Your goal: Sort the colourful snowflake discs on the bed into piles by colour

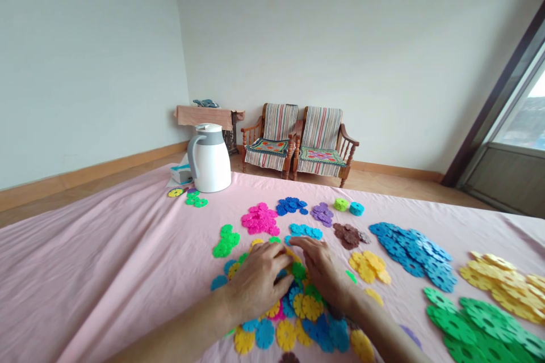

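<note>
My left hand [261, 278] rests over a mixed pile of flower-shaped plastic discs. Its fingers reach right across the discs, with the thumb apart from them, and I see nothing held. Opposite it, my right hand [324, 269] lies on the pile's right side, fingers stretched leftward and their undersides hidden. Between the hands are yellow discs [311, 307] and a green disc [298, 270]. Nearer to me lie a blue disc [264, 333] and a yellow disc [286, 334]. Just beyond the fingertips is a group of light blue discs [306, 231].
Sorted by colour around the pile are pink discs [259, 219], dark blue discs [290, 206], brown discs [348, 236], and larger blue discs [411, 249] and green discs [477, 326] at right. A white jug [215, 161] stands at the back left on the pink cloth [128, 272].
</note>
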Demonstrator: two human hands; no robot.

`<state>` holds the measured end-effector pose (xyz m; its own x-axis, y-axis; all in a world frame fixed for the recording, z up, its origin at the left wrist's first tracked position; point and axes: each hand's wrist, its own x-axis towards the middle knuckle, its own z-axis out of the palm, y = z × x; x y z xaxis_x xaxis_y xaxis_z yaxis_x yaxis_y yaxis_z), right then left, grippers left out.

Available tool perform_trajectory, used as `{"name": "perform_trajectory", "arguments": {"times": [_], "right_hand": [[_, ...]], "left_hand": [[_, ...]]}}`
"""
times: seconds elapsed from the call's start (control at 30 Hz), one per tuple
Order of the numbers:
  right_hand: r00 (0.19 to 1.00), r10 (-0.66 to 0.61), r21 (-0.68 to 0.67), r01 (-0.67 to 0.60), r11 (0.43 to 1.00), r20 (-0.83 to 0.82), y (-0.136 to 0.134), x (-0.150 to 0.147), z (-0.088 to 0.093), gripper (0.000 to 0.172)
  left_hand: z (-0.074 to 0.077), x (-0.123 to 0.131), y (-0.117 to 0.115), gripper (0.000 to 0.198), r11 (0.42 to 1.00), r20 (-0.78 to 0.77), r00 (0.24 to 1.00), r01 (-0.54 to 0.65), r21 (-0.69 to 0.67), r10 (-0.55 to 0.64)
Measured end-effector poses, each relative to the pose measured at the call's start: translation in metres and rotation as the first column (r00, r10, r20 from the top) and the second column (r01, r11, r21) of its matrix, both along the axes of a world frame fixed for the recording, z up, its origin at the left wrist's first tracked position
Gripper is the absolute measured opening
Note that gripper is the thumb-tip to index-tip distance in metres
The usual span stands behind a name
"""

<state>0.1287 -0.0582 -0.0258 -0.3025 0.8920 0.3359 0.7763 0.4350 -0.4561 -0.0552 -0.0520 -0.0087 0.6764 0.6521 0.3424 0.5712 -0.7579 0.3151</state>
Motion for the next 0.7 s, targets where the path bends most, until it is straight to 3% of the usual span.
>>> {"name": "perform_trajectory", "arguments": {"times": [0.1,0.17,0.5,0.7], "right_hand": [[0.996,0.089,-0.034,-0.089,0.995,0.014,-0.005,-0.007,0.005,0.046],[0.996,0.083,-0.067,-0.080,0.995,0.044,-0.005,-0.009,0.004,0.049],[0.969,-0.230,-0.057,0.236,0.970,0.092,0.005,0.014,-0.001,0.045],[0.982,-0.178,-0.047,0.181,0.982,0.060,0.005,0.023,0.001,0.038]], "left_hand": [[-0.001,0.001,0.000,0.020,1.000,-0.008,1.000,-0.009,0.003,0.009],[0.000,0.001,0.000,0.019,1.000,-0.020,1.000,-0.017,0.000,0.017],[0.000,0.000,0.000,0.020,1.000,-0.020,1.000,-0.010,0.007,0.010],[-0.002,-0.001,0.001,0.022,1.000,-0.021,1.000,-0.013,0.015,0.013]]}}
